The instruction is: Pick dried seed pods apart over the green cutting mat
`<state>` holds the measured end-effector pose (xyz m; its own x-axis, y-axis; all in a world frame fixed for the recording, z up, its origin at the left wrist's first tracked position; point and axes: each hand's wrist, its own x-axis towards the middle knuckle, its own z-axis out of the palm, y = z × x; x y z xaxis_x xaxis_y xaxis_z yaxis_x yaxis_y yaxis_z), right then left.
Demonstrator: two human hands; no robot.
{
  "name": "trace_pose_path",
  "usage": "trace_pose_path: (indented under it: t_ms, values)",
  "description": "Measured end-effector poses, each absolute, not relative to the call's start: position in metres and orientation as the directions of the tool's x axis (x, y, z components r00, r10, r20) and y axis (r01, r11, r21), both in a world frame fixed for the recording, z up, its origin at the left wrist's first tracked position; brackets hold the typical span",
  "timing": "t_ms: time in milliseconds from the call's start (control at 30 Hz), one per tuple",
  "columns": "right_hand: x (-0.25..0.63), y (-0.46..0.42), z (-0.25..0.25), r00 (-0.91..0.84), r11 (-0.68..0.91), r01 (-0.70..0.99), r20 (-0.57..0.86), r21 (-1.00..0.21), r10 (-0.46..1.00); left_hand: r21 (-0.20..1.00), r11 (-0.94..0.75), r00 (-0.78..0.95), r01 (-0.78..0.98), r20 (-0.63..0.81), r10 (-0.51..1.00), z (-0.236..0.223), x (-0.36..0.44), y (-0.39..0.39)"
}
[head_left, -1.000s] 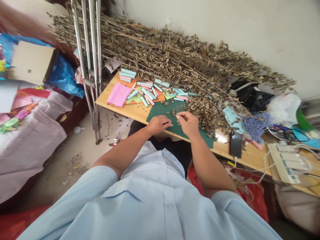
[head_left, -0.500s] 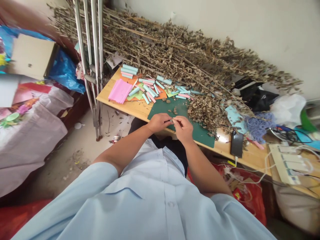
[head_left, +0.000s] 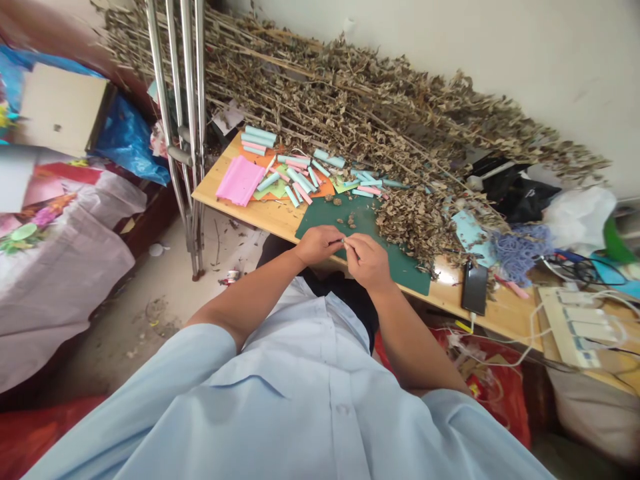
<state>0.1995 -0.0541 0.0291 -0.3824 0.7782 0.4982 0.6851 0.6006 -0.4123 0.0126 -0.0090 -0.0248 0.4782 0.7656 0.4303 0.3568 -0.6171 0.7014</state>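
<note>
My left hand (head_left: 320, 245) and my right hand (head_left: 367, 259) meet fingertip to fingertip over the near edge of a green mat (head_left: 407, 270). Both are closed in a pinch around something small, mostly hidden by the fingers. Just beyond them, several small brown clumps (head_left: 351, 220) lie on the mat. A heap of crumbled dry leaves (head_left: 405, 220) covers the mat's far right part. Behind my hands, blue and pink paper rolls (head_left: 300, 179) are scattered over orange and green paper sheets.
Long dried leafy stalks (head_left: 320, 93) fill the back of the wooden table (head_left: 213, 190). Metal crutches (head_left: 187, 120) stand at its left end, near pink paper (head_left: 241, 180). To the right are a phone (head_left: 474, 288), blue yarn (head_left: 520, 250) and a power strip (head_left: 575, 327).
My right hand has moved left from near the brown clumps, and its fingertips now meet those of my left hand. The left hand has stayed nearly in place.
</note>
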Motion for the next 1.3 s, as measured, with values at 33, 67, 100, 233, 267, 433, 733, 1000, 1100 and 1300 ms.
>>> trace_pose_path:
  t_ms: [33, 67, 100, 233, 267, 433, 733, 1000, 1100, 1300]
  values:
    - [0.200, -0.054, 0.031, -0.397, 0.604, 0.696, 0.492, -0.389, 0.774, 0.703, -0.614, 0.479, 0.359, 0.426, 0.768, -0.025, 0.013, -0.009]
    - [0.199, -0.054, 0.032, -0.408, 0.604, 0.708, 0.486, -0.366, 0.773, 0.705, -0.610, 0.480, 0.361, 0.421, 0.770, -0.025, 0.013, -0.009]
    - [0.199, -0.055, 0.033, -0.419, 0.603, 0.720, 0.477, -0.344, 0.773, 0.708, -0.606, 0.480, 0.363, 0.416, 0.773, -0.025, 0.013, -0.009]
    - [0.197, -0.056, 0.037, -0.479, 0.601, 0.764, 0.419, -0.233, 0.771, 0.712, -0.601, 0.474, 0.363, 0.413, 0.777, -0.024, 0.012, -0.009]
    - [0.196, -0.056, 0.038, -0.492, 0.601, 0.772, 0.403, -0.208, 0.772, 0.713, -0.601, 0.474, 0.362, 0.414, 0.777, -0.024, 0.012, -0.009]
    - [0.193, -0.056, 0.046, -0.522, 0.601, 0.774, 0.336, -0.200, 0.784, 0.716, -0.605, 0.461, 0.347, 0.432, 0.776, -0.027, 0.013, -0.009]
    - [0.204, -0.056, 0.028, -0.102, 0.349, 0.602, 0.364, -0.719, 0.926, 0.690, -0.615, 0.470, 0.382, 0.428, 0.772, -0.025, 0.013, -0.008]
    - [0.192, -0.059, 0.019, -0.073, 0.378, 0.616, 0.428, -0.691, 0.901, 0.705, -0.613, 0.442, 0.356, 0.451, 0.775, -0.029, 0.014, -0.006]
    - [0.192, -0.057, 0.020, -0.129, 0.426, 0.653, 0.462, -0.627, 0.877, 0.714, -0.604, 0.439, 0.355, 0.443, 0.782, -0.029, 0.014, -0.007]
    - [0.195, -0.055, 0.025, -0.279, 0.505, 0.734, 0.476, -0.454, 0.834, 0.716, -0.593, 0.448, 0.368, 0.422, 0.788, -0.027, 0.013, -0.008]
